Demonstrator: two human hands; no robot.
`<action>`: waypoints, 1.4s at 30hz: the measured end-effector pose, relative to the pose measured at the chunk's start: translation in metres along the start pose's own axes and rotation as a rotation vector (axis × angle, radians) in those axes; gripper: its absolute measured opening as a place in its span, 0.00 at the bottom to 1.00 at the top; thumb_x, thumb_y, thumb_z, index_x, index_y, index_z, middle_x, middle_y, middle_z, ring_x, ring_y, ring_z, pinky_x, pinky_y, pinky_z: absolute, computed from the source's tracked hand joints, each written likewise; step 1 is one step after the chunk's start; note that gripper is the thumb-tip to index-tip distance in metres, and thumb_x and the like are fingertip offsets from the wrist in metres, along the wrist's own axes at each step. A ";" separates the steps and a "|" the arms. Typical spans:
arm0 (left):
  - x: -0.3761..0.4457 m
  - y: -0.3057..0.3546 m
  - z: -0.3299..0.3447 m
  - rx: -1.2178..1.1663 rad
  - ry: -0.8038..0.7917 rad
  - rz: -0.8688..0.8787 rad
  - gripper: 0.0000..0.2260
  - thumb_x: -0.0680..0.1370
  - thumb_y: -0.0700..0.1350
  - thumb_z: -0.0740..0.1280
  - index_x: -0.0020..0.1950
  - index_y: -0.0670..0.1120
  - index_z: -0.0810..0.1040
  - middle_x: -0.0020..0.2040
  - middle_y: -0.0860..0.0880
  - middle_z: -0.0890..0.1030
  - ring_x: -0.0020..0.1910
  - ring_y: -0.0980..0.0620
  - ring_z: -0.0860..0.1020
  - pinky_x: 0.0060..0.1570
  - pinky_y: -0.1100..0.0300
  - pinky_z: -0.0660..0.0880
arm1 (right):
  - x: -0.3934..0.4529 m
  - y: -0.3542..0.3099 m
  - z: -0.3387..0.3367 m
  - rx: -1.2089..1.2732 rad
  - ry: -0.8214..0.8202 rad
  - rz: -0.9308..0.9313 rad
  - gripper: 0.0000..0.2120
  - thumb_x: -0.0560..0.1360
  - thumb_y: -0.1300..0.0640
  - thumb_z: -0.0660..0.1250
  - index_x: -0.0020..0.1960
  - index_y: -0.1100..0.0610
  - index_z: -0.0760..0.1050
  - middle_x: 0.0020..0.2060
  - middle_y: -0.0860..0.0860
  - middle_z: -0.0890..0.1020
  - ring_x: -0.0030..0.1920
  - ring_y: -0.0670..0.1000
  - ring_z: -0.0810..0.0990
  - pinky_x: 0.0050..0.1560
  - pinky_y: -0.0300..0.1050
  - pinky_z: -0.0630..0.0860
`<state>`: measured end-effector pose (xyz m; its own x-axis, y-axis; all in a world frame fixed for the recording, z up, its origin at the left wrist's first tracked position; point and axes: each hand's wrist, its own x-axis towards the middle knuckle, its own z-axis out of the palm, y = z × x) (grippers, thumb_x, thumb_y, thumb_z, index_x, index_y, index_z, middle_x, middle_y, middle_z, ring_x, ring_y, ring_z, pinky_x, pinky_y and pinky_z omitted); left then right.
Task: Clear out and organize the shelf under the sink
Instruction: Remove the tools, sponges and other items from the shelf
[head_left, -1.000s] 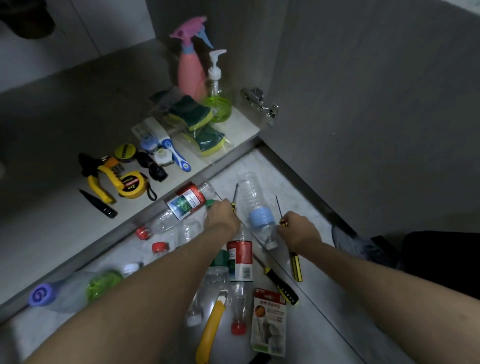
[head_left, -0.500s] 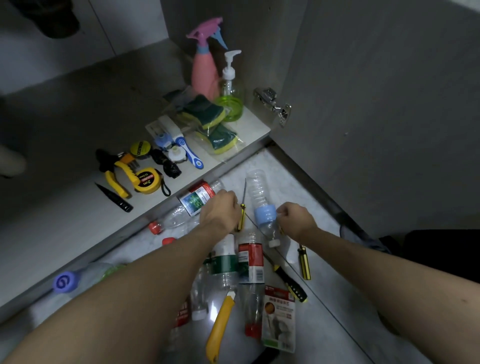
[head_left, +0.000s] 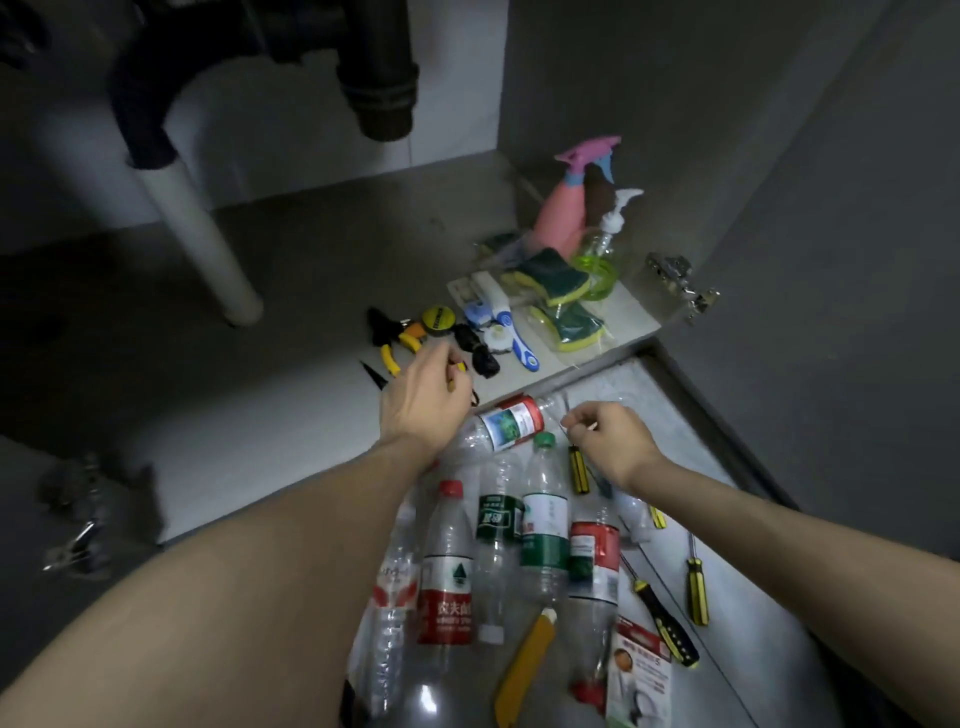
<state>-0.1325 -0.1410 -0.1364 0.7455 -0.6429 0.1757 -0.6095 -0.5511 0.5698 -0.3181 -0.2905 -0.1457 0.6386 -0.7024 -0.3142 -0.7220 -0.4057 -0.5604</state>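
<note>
- Two hands work here: left hand (head_left: 423, 400) reaches over the shelf (head_left: 291, 395) edge, fingers curled round a small yellow-handled screwdriver (head_left: 457, 371), near the pliers (head_left: 389, 340)
- Right hand (head_left: 608, 436) hovers above the floor pile, thumb and forefinger pinching the thin metal shaft of a second screwdriver (head_left: 577, 467), its striped handle hanging below
- Both tools likely light, stiff, hard plastic handles; the shaft is thin and slippery, so the handle makes the safer hold
- Empty bottles (head_left: 540, 519) lie on the floor before the shelf, probably very light, crushable, prone to roll; best taken at the neck or mid-body
- Versus a second ago: both hands were low among the bottles; now the left has risen to the shelf with its tool, the right has lifted its one off the floor, and the view has tilted up to show the drain pipe (head_left: 382, 67)
</note>
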 end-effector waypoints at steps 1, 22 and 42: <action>0.007 -0.007 -0.011 -0.008 0.023 -0.059 0.03 0.77 0.48 0.60 0.49 0.52 0.72 0.52 0.48 0.79 0.47 0.41 0.78 0.39 0.55 0.67 | 0.004 -0.015 0.004 -0.016 0.002 -0.029 0.08 0.79 0.58 0.64 0.45 0.49 0.80 0.46 0.49 0.85 0.49 0.52 0.81 0.50 0.45 0.77; 0.061 -0.138 -0.052 0.168 -0.391 -0.529 0.20 0.79 0.54 0.64 0.65 0.43 0.77 0.64 0.39 0.77 0.63 0.38 0.76 0.58 0.53 0.73 | 0.102 -0.206 0.097 -0.531 0.022 -0.336 0.27 0.76 0.45 0.67 0.66 0.63 0.70 0.62 0.62 0.73 0.63 0.62 0.72 0.53 0.52 0.72; 0.067 -0.022 -0.031 0.017 -0.201 -0.348 0.11 0.82 0.42 0.59 0.63 0.46 0.75 0.61 0.39 0.79 0.59 0.36 0.77 0.50 0.51 0.72 | -0.045 -0.058 0.012 0.760 -0.409 0.230 0.13 0.83 0.49 0.62 0.56 0.60 0.71 0.46 0.58 0.74 0.34 0.49 0.73 0.38 0.43 0.82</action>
<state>-0.0612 -0.1554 -0.1128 0.8415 -0.5069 -0.1870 -0.3359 -0.7619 0.5537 -0.3020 -0.2285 -0.1085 0.6500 -0.3960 -0.6486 -0.5649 0.3191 -0.7609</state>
